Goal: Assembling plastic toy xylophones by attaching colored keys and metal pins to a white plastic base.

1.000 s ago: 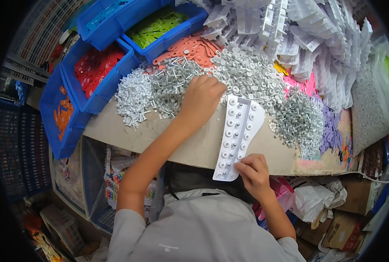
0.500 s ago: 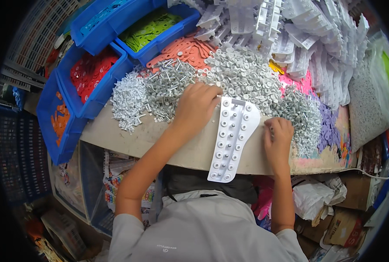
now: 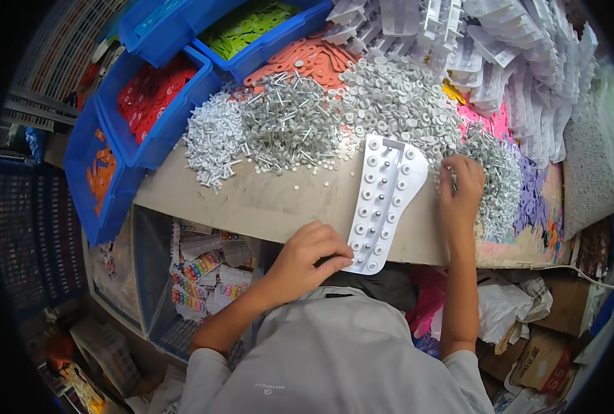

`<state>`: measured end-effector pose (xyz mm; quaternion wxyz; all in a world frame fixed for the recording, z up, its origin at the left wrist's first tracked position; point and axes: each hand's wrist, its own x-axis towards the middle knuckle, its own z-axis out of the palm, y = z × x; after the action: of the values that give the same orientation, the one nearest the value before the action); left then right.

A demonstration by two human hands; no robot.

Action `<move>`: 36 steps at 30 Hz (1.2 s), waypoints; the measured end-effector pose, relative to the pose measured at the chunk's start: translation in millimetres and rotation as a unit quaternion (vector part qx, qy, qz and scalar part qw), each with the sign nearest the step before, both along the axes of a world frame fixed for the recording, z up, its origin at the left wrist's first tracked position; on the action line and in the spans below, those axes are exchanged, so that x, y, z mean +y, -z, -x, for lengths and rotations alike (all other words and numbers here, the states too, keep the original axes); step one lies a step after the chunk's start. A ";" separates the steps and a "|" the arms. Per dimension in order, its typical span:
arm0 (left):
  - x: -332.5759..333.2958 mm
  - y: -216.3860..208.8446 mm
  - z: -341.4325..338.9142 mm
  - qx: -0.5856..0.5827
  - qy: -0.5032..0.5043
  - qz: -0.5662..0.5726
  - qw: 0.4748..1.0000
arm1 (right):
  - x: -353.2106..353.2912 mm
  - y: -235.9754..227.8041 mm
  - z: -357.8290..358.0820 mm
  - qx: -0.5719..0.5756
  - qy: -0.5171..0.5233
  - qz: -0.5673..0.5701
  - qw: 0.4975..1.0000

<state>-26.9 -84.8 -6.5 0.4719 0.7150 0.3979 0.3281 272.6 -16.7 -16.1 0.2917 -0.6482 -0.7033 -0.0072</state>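
Note:
A white foot-shaped plastic plate (image 3: 397, 196) lies near the table's front edge, its narrow end reaching over it. Small round white caps line both its sides, and metal pins stand along its middle groove. My left hand (image 3: 314, 254) is at the plate's near left corner, thumb and forefinger pinched together; whatever is between them is too small to make out. My right hand (image 3: 464, 181) is to the right of the plate's wide end, fingers curled beside a heap of metal pins (image 3: 494, 162); what they hold is hidden.
Behind the plate lie heaps of round grey-white caps (image 3: 400, 100), more metal pins (image 3: 290, 127) and small white pieces (image 3: 210, 138). Blue bins (image 3: 176, 114) with coloured pieces stand left. White plastic plates (image 3: 528, 69) are stacked at the back right, beside a clear bag (image 3: 586, 159).
My left hand has come back from the heaps to the plate's near left corner. My right hand has shifted slightly up and right in view. The whole scene has shifted a little with the head.

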 end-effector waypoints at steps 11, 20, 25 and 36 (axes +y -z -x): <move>-17.7 16.5 -15.7 0.022 -0.027 0.014 0.999 | -88.6 -31.8 42.8 0.180 -0.094 0.139 0.969; -15.4 28.9 -5.5 0.073 0.005 -0.245 0.967 | -111.2 -29.4 65.1 0.201 -0.192 0.223 0.934; -18.8 36.4 -3.7 0.080 0.025 -0.240 0.967 | -113.9 -21.8 67.2 0.180 -0.194 0.197 0.944; -28.4 55.1 -14.9 0.014 -0.018 -0.271 0.962 | -130.6 3.3 69.3 0.058 -0.198 0.023 0.978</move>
<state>-12.0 -113.2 -61.6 0.2488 0.8133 0.3136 0.4222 203.3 -147.3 -19.4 0.3130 -0.5022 -0.7994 0.1041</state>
